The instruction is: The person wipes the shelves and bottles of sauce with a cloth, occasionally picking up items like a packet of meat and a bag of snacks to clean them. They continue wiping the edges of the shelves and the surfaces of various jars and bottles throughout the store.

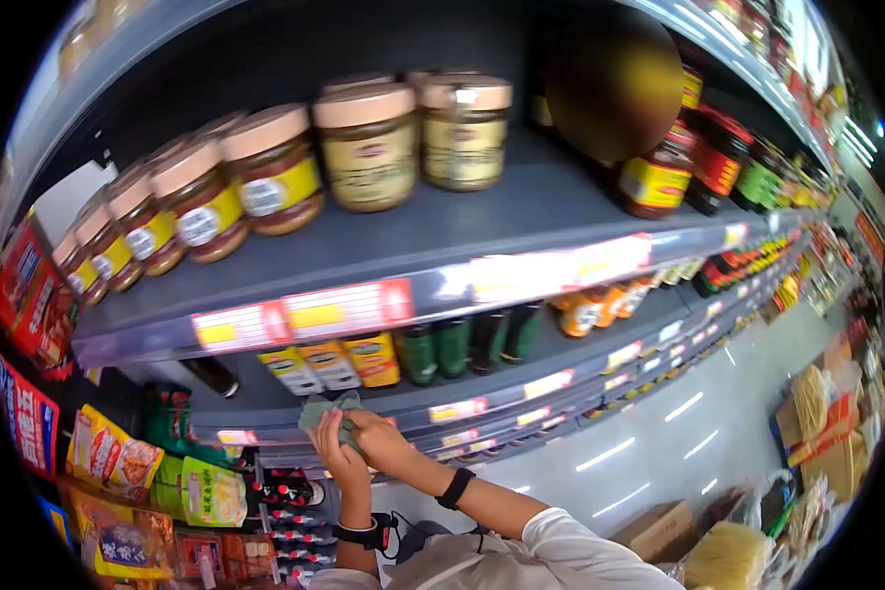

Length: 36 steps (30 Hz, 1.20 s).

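A grey-green cloth (330, 405) is bunched up between both hands, in front of a lower shelf. My left hand (338, 454) has its fingers closed on the cloth from below. My right hand (380, 442) grips it from the right side, close against the left. Dark bands circle both wrists. Just beyond the cloth stand small yellow and white boxes (330, 365) on the lower shelf (418, 393). Dark green bottles (452, 348) stand to their right.
On the upper shelf (383, 246) stand several pink-lidded jars (369, 147) and, farther right, red-and-yellow jars (656, 180). Price tags (349, 309) line its edge. Bagged goods (113, 447) hang at left. A cardboard box (659, 531) sits on the floor at right.
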Tool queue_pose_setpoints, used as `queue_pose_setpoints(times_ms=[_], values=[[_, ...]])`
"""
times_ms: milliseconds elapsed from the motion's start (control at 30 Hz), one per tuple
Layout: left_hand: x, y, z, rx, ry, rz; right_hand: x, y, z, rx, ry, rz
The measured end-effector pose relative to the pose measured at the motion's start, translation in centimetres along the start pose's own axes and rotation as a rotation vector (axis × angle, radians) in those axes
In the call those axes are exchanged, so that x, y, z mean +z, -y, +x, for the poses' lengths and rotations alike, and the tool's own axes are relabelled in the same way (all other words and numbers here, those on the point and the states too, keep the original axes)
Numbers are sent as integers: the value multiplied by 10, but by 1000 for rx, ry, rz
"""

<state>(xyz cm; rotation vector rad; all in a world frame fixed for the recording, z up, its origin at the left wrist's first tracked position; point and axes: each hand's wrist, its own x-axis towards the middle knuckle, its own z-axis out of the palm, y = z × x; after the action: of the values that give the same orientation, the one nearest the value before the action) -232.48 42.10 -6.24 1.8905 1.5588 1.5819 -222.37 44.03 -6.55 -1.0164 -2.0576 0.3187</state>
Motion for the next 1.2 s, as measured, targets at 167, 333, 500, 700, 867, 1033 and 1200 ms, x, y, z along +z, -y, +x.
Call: queue_pose_setpoints(times_ms=[167, 333, 500, 700, 867, 1033, 1200], values=[[68, -69, -30, 40, 93, 85, -76, -49, -49, -36, -46, -19], [128, -120, -56, 114, 163, -14, -147, -89, -96, -50, -37, -105], [176, -147, -87, 132, 111, -202, -205, -110, -125, -44, -33, -61], [226, -185, -94, 167, 159, -280, -251, -136, -158, 46, -37, -91], [279, -229, -100, 260, 203, -203, -302, -160, -190, 101, -86, -93], [335, -274, -112, 388, 256, -162, -357, -194, -228, 61, -150, -229], [383, -317, -106, 437, 491, -339, -415, -224, -270, 97, -266, -303]])
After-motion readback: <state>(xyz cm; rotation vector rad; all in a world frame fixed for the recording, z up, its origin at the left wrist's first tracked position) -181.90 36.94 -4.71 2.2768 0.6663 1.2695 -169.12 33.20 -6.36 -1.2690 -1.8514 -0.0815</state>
